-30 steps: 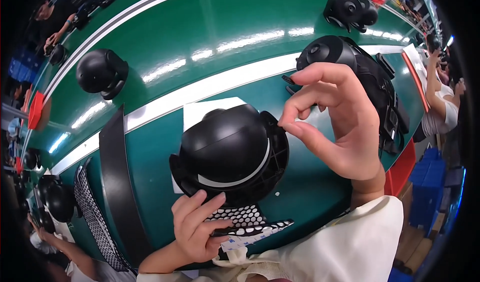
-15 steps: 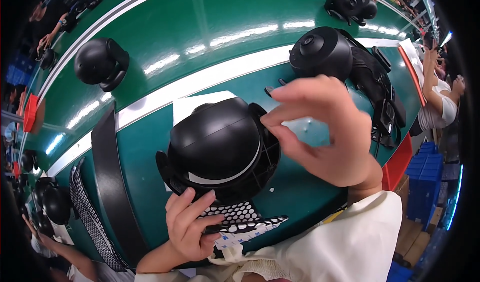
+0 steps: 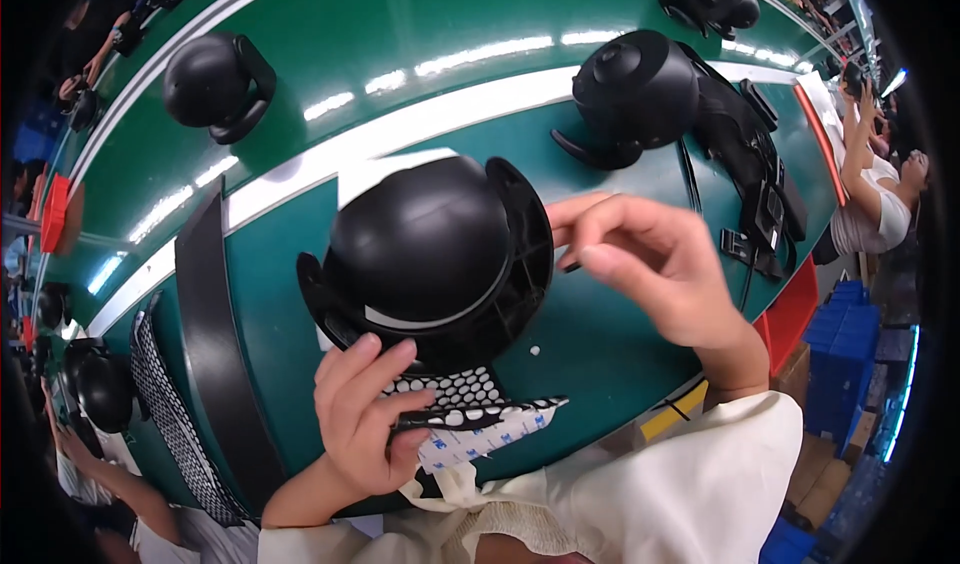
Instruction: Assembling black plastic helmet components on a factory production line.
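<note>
L hand [image 3: 365, 419] is low, R hand [image 3: 655, 274] higher, both w/ fingers [image 3: 375, 376] part bent

sheet [image 3: 488, 442]: before housing [image 3: 420, 239] (wearer's side) | second housing [image 3: 640, 94]: behind, rightward | strip [image 3: 225, 364]: left of these

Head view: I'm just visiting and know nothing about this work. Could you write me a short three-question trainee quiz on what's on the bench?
1. Which hand pinches the folded dotted piece?
2. True or false: the long plain black strip lies left of the round black housing.
3. What is the right hand nearest? A) the red bin B) the round black housing C) the long plain black strip

Key: 1. The left hand; 2. True; 3. B
</note>
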Demonstrator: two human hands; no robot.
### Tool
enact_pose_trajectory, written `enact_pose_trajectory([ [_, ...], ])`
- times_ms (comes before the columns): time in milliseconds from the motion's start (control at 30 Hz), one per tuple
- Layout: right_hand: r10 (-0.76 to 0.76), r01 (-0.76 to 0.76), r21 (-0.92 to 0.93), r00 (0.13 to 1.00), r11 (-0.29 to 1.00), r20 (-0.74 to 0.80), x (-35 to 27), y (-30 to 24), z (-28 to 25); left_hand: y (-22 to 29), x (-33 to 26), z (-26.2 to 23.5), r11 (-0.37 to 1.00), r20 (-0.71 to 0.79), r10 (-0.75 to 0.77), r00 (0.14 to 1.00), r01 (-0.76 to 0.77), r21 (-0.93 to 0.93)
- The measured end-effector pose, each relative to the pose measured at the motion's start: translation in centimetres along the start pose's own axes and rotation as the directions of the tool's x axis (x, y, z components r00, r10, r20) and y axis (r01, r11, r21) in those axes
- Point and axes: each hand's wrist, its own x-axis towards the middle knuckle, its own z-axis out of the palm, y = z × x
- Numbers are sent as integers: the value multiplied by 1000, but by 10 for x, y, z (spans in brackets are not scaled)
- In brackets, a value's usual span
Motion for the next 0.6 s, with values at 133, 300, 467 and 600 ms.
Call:
enact_pose_trajectory([
  [133, 12, -15, -96, 999, 995, -31, -12, 12, 6, 7, 2, 5, 1000, -25, 4, 1000, -5, -15],
  [300, -273, 282, -460, 958, 842, 86, -12, 19, 8, 6, -3, 7, 1000, -22, 7, 1000, -7, 15],
  [467, -333, 321, -560, 939, 764, 85, -11, 18, 18, 3, -8, 2, 1000, -24, 9, 1000, -8, 15],
  [600, -355, 312, -656, 932, 688, 71, -9, 12, 19, 1, -6, 2, 999, -24, 40, 999, -40, -7],
])
